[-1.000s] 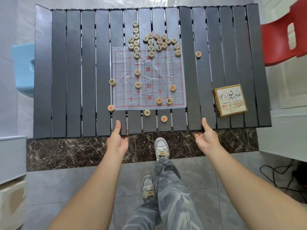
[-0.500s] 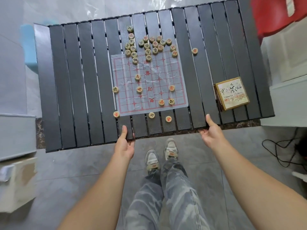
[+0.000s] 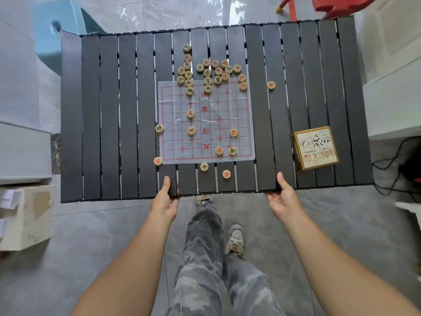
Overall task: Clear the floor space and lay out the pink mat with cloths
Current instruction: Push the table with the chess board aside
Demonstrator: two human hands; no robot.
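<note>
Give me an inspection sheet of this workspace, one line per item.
Surface: black slatted table over a grey tiled floor.
Job's things: pink mat and cloths, nothing seen.
Clutter: translucent Chinese chess sheet mid-table; wooden chess pieces heaped at its far edge, a few scattered; Chinese chess box near the right end.
Grips: left hand and right hand each hold the table's near edge, thumb on top.
Cables: black cable on the floor, right side.
Surroundings: red plastic chair far right; blue plastic seat far left; white box at left.
</note>
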